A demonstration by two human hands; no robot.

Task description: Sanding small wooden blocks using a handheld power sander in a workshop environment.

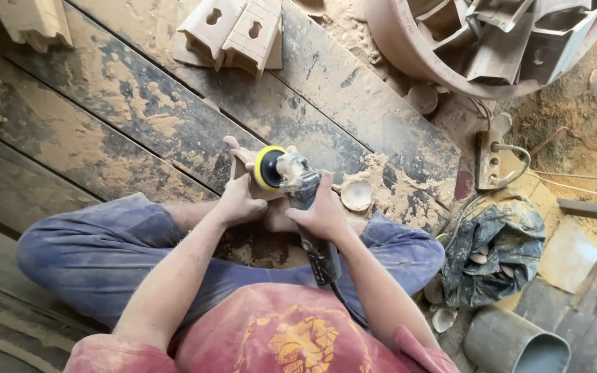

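A small wooden piece (243, 166) is pinned on the dusty floor planks (139, 103) just ahead of the knees by the clenched left hand (240, 202). An angle grinder (298, 183), yellow-rimmed pad at eleven o'clock, is gripped by the right hand (323, 214). Light, even pressure is advised, with fingers kept clear of the pad.

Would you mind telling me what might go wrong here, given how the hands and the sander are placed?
1. The left hand grips the small wooden piece right beside the yellow sanding disc; a slip could bring fingers onto it.
2. The power cord runs back against the person's body, where it might snag.
3. Sawdust lies thick around; the hands are bare, so grit could get on them.
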